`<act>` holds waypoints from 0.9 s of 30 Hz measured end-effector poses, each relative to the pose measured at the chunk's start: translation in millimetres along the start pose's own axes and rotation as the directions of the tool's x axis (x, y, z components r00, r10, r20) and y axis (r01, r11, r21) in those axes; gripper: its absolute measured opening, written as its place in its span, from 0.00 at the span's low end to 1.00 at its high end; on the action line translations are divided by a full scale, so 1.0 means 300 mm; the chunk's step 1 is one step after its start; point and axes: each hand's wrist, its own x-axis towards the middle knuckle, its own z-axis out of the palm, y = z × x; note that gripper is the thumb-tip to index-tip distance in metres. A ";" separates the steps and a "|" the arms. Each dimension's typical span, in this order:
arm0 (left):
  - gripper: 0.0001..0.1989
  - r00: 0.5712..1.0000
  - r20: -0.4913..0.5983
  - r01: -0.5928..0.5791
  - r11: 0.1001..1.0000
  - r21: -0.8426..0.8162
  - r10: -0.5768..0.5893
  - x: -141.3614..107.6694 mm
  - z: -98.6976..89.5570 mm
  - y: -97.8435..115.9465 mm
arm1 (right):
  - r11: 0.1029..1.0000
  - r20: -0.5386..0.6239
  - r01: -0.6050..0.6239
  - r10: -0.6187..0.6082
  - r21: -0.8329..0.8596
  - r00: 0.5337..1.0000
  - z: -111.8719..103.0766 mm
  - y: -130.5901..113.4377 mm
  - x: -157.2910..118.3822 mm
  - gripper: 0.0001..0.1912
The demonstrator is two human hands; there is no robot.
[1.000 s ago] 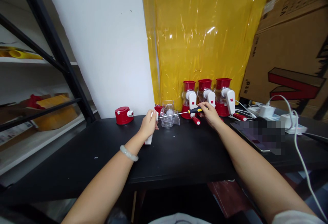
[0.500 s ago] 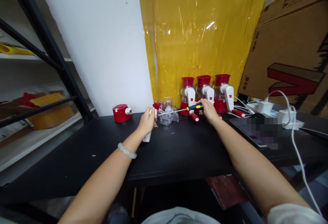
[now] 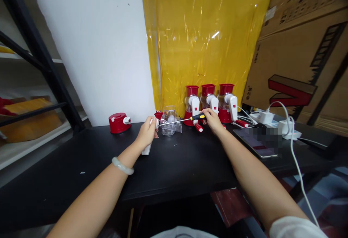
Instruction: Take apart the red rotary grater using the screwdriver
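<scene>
The left hand (image 3: 146, 133) is curled closed around a white part (image 3: 146, 149) over the surface (image 3: 174, 169); the right hand (image 3: 214, 121) grips a screwdriver (image 3: 197, 117) by its handle, the tip at the part's upper end and the shaft crossing in front of a clear body (image 3: 168, 130)

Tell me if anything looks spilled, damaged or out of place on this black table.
A small white scrap lies on the left of the black table, and a second scrap lies in front of the clear plastic part. They look like stray litter, though too small to identify. Nothing looks plainly spilled or broken.
</scene>
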 end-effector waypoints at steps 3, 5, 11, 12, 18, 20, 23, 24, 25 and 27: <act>0.21 1.000 0.001 -0.007 1.000 -0.003 0.007 0.008 -0.001 -0.012 | 1.000 0.001 -0.001 0.001 0.007 1.000 0.001 0.000 0.001 0.18; 0.21 1.000 0.003 -0.015 1.000 0.002 0.015 0.010 0.000 -0.013 | 1.000 0.006 0.009 -0.009 -0.002 1.000 -0.001 0.001 0.002 0.18; 0.21 1.000 0.019 -0.017 1.000 0.007 0.017 0.006 0.001 -0.006 | 1.000 0.022 -0.002 0.002 0.009 1.000 -0.007 0.002 0.004 0.19; 0.21 1.000 0.020 -0.019 1.000 0.007 0.019 0.006 0.001 -0.007 | 1.000 0.022 -0.004 0.004 0.011 1.000 -0.007 0.002 0.004 0.19; 0.20 0.999 0.005 -0.036 0.999 0.001 0.036 0.008 0.002 -0.013 | 0.999 0.009 0.000 0.000 0.035 1.000 -0.006 -0.004 0.004 0.16; 0.20 0.999 -0.007 -0.036 0.999 0.009 0.036 0.008 0.002 -0.012 | 0.998 0.011 -0.020 0.019 0.053 1.000 -0.006 -0.006 0.002 0.14; 0.19 0.999 -0.009 -0.035 0.999 0.013 0.035 0.005 0.001 -0.007 | 0.995 0.020 -0.042 0.040 0.096 0.999 -0.004 -0.008 0.001 0.12; 0.19 0.999 -0.005 -0.037 0.999 0.014 0.037 0.004 0.001 -0.005 | 0.993 0.025 -0.045 0.043 0.110 0.999 -0.003 -0.008 0.001 0.12; 0.19 0.999 0.000 -0.041 0.999 0.013 0.041 0.002 0.001 -0.002 | 0.991 0.027 -0.050 0.047 0.121 0.999 -0.003 -0.009 0.001 0.12; 0.19 0.999 0.003 -0.046 0.999 0.004 0.046 -0.001 0.002 0.003 | 0.989 0.023 -0.066 0.064 0.133 0.998 -0.001 -0.011 0.002 0.11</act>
